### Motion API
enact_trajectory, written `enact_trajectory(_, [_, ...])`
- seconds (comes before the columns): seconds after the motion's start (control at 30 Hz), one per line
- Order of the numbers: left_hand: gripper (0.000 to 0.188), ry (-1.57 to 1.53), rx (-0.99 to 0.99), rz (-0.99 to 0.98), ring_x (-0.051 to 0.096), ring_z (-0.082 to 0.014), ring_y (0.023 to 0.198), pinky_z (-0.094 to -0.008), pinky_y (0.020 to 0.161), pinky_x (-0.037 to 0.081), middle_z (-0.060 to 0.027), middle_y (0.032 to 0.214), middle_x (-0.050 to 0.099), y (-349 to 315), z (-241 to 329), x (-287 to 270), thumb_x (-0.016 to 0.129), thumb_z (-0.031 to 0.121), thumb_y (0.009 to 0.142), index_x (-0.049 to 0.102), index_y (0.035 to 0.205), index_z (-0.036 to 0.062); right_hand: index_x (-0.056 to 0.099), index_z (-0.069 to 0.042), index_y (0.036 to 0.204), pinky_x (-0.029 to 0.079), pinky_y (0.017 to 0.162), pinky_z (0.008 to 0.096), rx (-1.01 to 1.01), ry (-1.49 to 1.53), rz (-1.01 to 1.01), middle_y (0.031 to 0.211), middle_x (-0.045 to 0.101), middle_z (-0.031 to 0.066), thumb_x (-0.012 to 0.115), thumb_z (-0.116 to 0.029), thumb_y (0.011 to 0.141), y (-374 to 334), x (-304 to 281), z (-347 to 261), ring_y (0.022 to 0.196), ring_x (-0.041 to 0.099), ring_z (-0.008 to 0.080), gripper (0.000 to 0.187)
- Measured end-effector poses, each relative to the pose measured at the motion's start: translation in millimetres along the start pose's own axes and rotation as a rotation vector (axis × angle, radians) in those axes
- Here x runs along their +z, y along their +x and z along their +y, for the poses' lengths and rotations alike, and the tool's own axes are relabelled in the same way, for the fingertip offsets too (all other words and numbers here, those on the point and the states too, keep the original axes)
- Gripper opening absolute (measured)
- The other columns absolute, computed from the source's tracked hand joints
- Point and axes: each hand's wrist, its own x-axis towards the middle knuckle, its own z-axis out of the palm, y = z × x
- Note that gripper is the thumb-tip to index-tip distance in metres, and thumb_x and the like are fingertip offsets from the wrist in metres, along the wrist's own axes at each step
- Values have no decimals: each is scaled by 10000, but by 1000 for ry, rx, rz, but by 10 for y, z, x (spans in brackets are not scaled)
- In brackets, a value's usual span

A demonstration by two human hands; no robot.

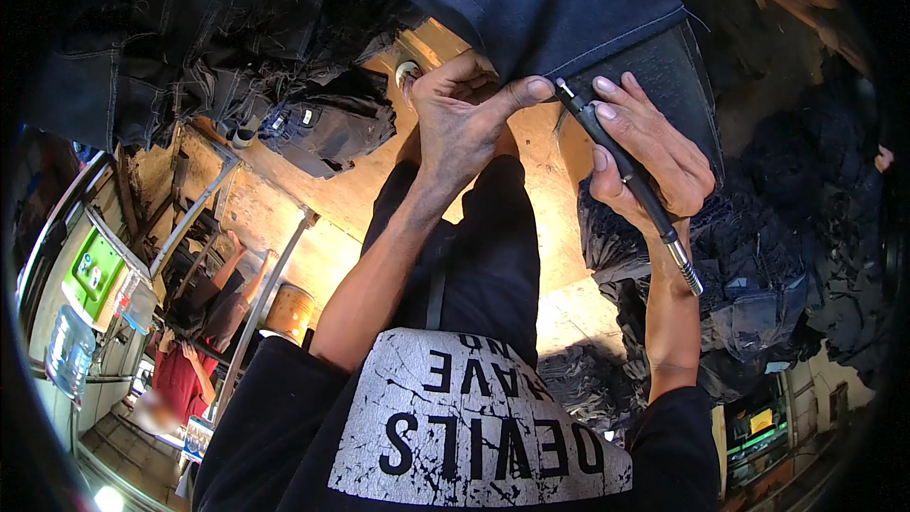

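A dark blue piece of denim (559,0) with a pale stitched seam hangs at the top, its lower right part a darker grey-black. My left hand (460,123) is closed on the edge of this denim, fingers curled and thumb stretched toward the right. Between the thumb and fingers of my right hand (659,147) lies a black pen-like tool (611,154) with a coiled metal tail. Its pale tip is at the seam, close beside my left thumb; whether it touches the cloth I cannot tell.
Dark garments are heaped at the upper left (322,123) and in stacks on the right (758,237). A metal rail (265,299) runs along the left. Beyond it are a person in red (185,379), a green tray (93,275) and a large clear bottle (71,351).
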Motion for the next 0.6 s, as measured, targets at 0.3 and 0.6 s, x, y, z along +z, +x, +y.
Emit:
enact_trajectory(0.3, [262,5,-38,-24,587,-32,692,-220,651,452,5,749,703,7,7,-23,948,96,847,705,794,12,812,15,1124,611,1030,528,-12,-26,24,1116,818,184,796,-107,886,-14,7,36,1135,781,349,268])
enact_trajectory(0.6, [210,-85,-21,-19,684,-72,745,-235,716,525,-42,804,758,-5,16,-12,936,84,853,747,865,-9,800,31,1121,617,1022,524,6,-35,76,1080,815,208,786,-79,867,-15,10,33,1112,787,360,278])
